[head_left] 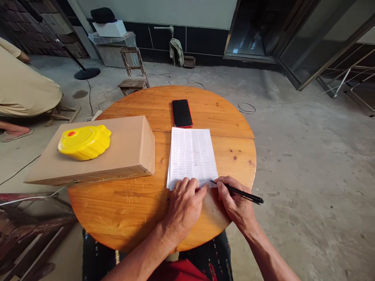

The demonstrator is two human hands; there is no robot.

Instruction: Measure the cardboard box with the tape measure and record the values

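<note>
A white sheet of paper [191, 156] covered with rows of small writing lies on a round wooden table [131, 210]. My left hand [184, 205] rests flat on the sheet's near edge, fingers stretched out. My right hand [236, 203] grips a black pen [240, 193] whose tip touches the paper's lower right corner. A phone with a red case [181, 113] lies face up just beyond the paper.
A long cardboard box [117, 156] sits on the table's left side, overhanging the edge, with a yellow lidded container [84, 142] on top. A person in beige sits at far left [23, 88]. A small wooden chair [133, 72] and cables lie on the concrete floor behind.
</note>
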